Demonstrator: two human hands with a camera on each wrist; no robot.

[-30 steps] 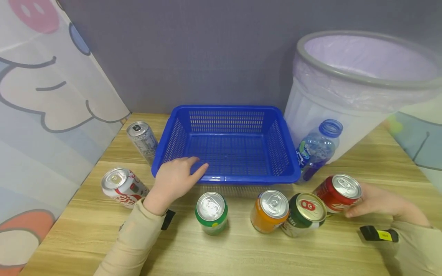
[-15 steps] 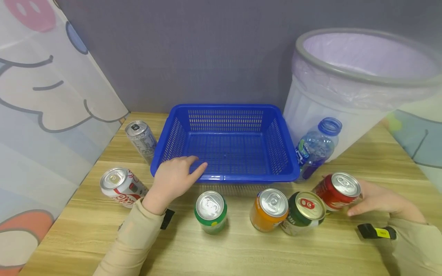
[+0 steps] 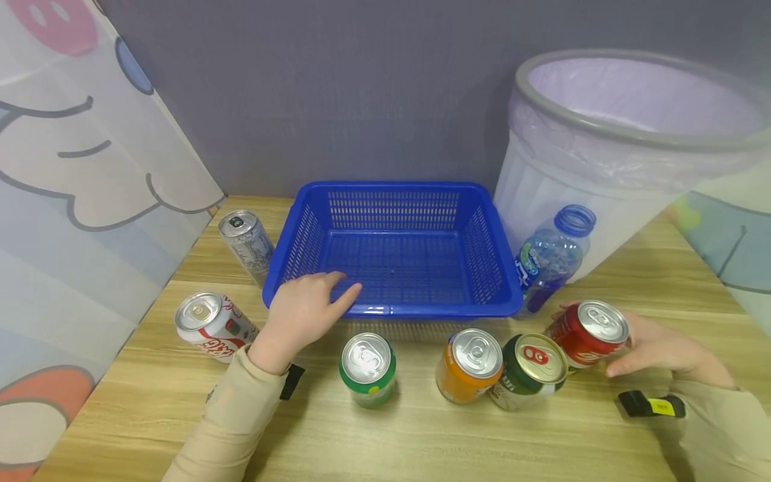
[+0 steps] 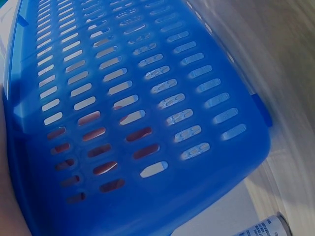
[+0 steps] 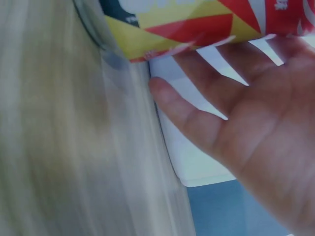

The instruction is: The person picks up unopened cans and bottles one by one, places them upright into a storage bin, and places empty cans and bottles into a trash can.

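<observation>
My left hand (image 3: pixel 304 311) lies over the front-left rim of a blue mesh basket (image 3: pixel 397 310), fingers reaching inside and thumb pointing right. In the left wrist view the basket's slotted wall (image 4: pixel 123 123) fills most of the picture; skin shows at the left edge. At the right, my right hand (image 3: pixel 659 345) is beside an upright red soda can (image 3: pixel 587 345). Its fingers pass behind the can, while the thumb stands apart from it. The right wrist view shows spread fingers (image 5: pixel 211 88) along the can's red and yellow lower side, the lowest fingertip apart from it.
In front of the basket stand a green can (image 3: pixel 369 371), an orange can (image 3: pixel 470 368) and a dark green can (image 3: pixel 530 375). A white can (image 3: pixel 217 328) and a silver can (image 3: pixel 248 244) are left. A plastic bottle (image 3: pixel 551 261) stands before a lined bin (image 3: pixel 608 174).
The head view shifts slightly. My right hand slides a little left along the red can, its fingertips showing more beyond the far side. My left hand stays on the rim.
</observation>
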